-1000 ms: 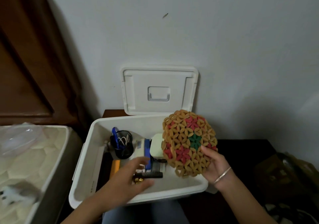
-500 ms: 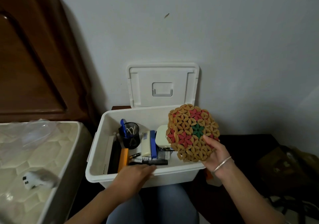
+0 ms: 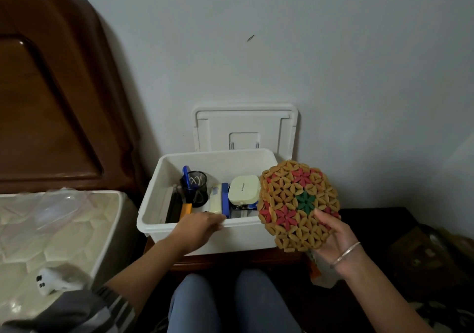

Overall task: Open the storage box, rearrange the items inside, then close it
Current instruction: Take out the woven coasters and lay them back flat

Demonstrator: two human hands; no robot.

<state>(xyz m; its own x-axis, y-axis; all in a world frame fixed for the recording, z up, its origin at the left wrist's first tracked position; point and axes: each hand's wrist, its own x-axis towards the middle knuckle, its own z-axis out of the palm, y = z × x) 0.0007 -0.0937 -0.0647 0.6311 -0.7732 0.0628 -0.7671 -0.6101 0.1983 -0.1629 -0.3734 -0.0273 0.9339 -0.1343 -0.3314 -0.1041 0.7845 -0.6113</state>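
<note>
Round tan-red-green woven mat (image 3: 295, 196): pinched upright by right hand (image 3: 336, 237); white plastic storage box (image 3: 243, 237) just left of grip, left hand (image 3: 200, 226) flat on rim.

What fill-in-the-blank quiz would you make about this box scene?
1. The right hand holds a round woven mat whose centre flower is ____.
2. The box's lid stands upright against the ____.
3. The left hand reaches over the front rim of the storage box, whose plastic is ____.
Missing words: green; wall; white.
</note>
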